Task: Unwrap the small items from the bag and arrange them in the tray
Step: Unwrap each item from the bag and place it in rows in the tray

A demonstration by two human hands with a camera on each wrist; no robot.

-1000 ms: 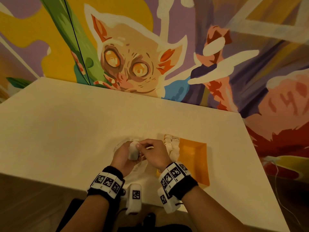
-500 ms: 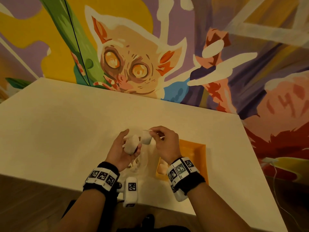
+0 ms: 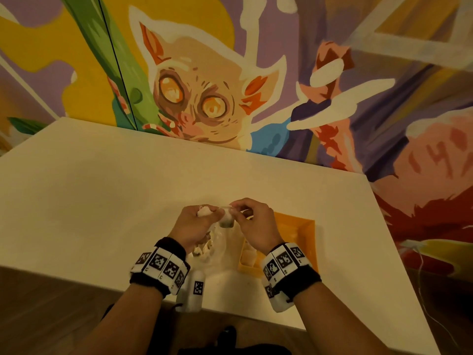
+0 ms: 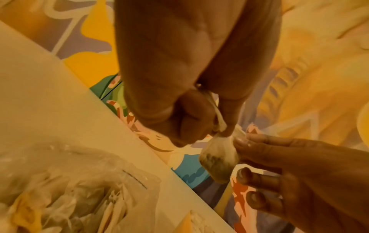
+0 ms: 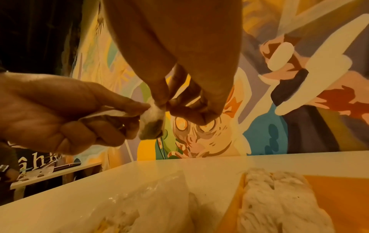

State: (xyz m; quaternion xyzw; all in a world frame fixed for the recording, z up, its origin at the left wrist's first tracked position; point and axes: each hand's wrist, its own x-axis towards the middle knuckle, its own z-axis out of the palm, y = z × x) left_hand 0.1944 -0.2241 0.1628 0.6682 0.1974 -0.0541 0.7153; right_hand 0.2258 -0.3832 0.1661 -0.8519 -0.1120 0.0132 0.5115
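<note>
Both hands, left (image 3: 193, 224) and right (image 3: 256, 224), pinch a wrapped item (image 3: 226, 218) above the bench (image 3: 102, 190), bag (image 4: 83, 186) and orange tray (image 3: 305, 234) below

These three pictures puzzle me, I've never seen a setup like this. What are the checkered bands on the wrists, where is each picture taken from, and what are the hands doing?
No machine here: a person works bare-handed. The checkered bands carry small cameras, one on each wrist; a third sits on the head, looking down. On the white table lie a clear plastic bag of wrapped items and an orange tray that already holds pale pieces. The left hand and right hand are raised above the table, each pinching one small wrapped item between them, apparently pulling its wrapper apart.
</note>
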